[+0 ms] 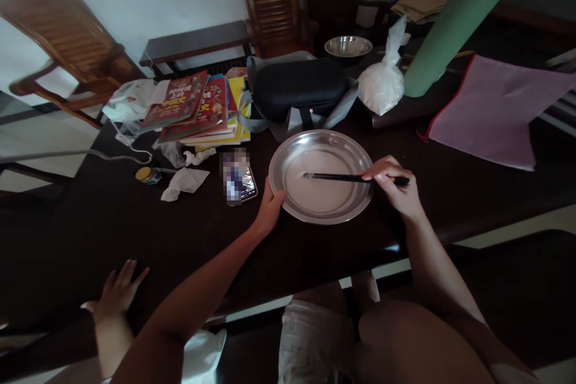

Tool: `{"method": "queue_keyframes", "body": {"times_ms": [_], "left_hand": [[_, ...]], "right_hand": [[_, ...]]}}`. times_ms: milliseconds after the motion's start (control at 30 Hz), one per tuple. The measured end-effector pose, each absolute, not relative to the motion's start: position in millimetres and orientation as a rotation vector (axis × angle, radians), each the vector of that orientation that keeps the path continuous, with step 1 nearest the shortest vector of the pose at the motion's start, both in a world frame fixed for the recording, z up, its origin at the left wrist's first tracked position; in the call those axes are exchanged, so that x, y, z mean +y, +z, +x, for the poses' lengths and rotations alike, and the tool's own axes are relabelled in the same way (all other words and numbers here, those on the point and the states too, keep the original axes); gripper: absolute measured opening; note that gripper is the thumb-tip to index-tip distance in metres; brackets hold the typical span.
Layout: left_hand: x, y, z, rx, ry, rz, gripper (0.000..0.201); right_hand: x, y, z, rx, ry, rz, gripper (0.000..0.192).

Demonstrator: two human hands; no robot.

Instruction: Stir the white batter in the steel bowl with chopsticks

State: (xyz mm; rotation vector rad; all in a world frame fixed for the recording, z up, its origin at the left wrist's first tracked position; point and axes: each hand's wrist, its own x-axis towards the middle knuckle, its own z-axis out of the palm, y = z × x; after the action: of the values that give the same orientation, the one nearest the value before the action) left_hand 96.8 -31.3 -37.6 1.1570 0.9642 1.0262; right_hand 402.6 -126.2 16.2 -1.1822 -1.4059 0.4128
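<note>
While the left hand [269, 211] is gripping the plate [288, 204] rim, the right hand [396, 189] is pinching chopsticks [342, 177]; hard stirring could be slopping the white liquid [319, 183] over.

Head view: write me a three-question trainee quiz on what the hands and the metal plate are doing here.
1. True or false: the left hand grips the rim of the metal plate.
2. What does the right hand hold? A) a spoon B) dark chopsticks C) the phone
3. Fill in: the chopstick tips lie over the pale ______ in the plate.

Key:
1. True; the fingers rest on the plate's near-left edge.
2. B; they are held level and point left across the plate.
3. Liquid; whether the tips dip into it cannot be told. A third hand at lower left belongs to another person.
</note>
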Motion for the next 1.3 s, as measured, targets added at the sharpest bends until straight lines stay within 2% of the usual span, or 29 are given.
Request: {"method": "queue_keyframes", "body": {"times_ms": [167,300,367,500,567,733,800,933,1000,1167,1300], "left_hand": [[-31.4,-32.3,97.3,0.949,1.034,1.206,0.057],[-31.9,-29.3,97.9,0.958,1.037,1.195,0.061],[-32.6,-28.2,98.3,0.958,1.037,1.196,0.062],[-33.8,-27.4,98.0,0.957,1.041,1.208,0.061],[-34.1,-27.4,97.6,0.959,1.038,1.206,0.059],[-34.1,-26.9,97.7,0.977,1.038,1.208,0.049],[-33.9,-26.4,98.3,0.979,1.042,1.206,0.049],[-33.6,-25.5,99.3,0.964,1.054,1.197,0.051],[-33.5,-25.3,99.5,0.965,1.059,1.198,0.052],[-33.8,-26.4,99.4,0.966,1.047,1.215,0.048],[-34.4,-27.5,99.0,0.965,1.057,1.207,0.051]], "right_hand": [[-127.0,12.9,408.1,-1.091,0.322,-1.093,0.044],[-127.6,14.8,407.7,-1.387,0.489,-1.155,0.034],[-127.0,15.1,407.7,-1.411,0.46,-1.18,0.029],[-127.0,13.4,409.9,-1.121,0.308,-1.123,0.041],[-128.2,13.2,410.0,-1.098,0.334,-1.083,0.044],[-128.4,14.2,408.6,-1.409,0.512,-1.175,0.03],[-126.0,13.4,409.1,-1.361,0.447,-1.169,0.035],[-122.1,12.2,410.0,-1.12,0.315,-1.088,0.06],[-122.9,12.6,409.2,-1.123,0.33,-1.056,0.064],[-129.1,13.3,406.0,-1.287,0.459,-1.061,0.053],[-127.8,12.7,405.7,-1.223,0.398,-1.061,0.044]]}}
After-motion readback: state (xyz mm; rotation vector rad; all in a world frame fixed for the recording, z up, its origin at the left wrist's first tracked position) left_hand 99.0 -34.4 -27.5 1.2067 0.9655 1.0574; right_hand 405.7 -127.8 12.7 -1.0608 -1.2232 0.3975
